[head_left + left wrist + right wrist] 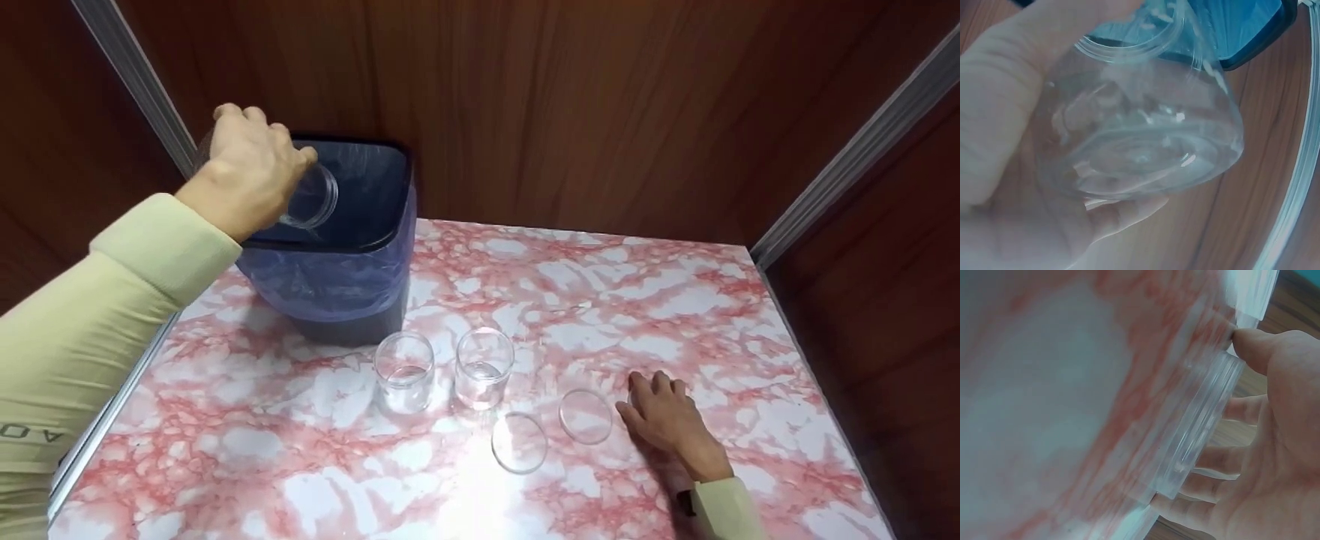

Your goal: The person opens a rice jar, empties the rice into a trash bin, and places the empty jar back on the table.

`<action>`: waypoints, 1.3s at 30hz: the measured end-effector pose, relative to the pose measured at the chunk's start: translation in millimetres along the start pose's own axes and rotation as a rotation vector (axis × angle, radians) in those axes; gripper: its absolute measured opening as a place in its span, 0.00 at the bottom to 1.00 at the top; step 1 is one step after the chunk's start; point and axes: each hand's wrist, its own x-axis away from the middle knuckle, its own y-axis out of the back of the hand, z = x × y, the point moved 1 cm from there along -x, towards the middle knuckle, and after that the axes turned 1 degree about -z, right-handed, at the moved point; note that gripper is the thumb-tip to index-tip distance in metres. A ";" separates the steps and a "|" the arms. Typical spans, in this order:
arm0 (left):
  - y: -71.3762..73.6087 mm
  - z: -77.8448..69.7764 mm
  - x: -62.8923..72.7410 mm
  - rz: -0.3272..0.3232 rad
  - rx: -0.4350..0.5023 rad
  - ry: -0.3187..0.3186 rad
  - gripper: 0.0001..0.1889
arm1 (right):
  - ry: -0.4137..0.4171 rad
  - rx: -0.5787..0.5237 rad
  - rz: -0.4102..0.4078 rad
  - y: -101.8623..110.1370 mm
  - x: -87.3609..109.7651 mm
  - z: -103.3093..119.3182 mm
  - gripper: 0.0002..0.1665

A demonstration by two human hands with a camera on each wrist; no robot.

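My left hand [255, 169] grips a clear jar [319, 196] and holds it tipped over the bin [334, 330] at the back left. In the left wrist view the see-through jar [1145, 118] shows its rounded base close up, its mouth toward the blue bin liner [1252, 28]. My right hand [667, 416] rests on the marbled tabletop at the right, fingers loosely bent and holding nothing. Beside it lie two clear round lids, the nearer lid [585, 416] and a further lid [519, 442]. The right wrist view shows a lid [1202, 427] edge-on near the fingers [1219, 458].
Two clear open jars, a left jar [405, 375] and a right jar [484, 371], stand upright just in front of the bin. The red-and-white tabletop [660, 300] meets dark wooden panels [562, 112] at the back and sides.
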 end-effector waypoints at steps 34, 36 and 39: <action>-1.4 -33.6 -27.2 -0.029 -0.262 -0.132 0.18 | 0.016 0.032 -0.014 -2.9 0.2 1.2 0.33; -1.4 -30.4 -27.5 -0.028 -0.255 -0.118 0.18 | 0.025 0.037 -0.024 -2.9 0.2 1.3 0.32; -1.1 -30.0 -28.7 -0.018 -0.260 -0.131 0.18 | 0.027 0.047 -0.044 -1.7 2.6 -0.4 0.31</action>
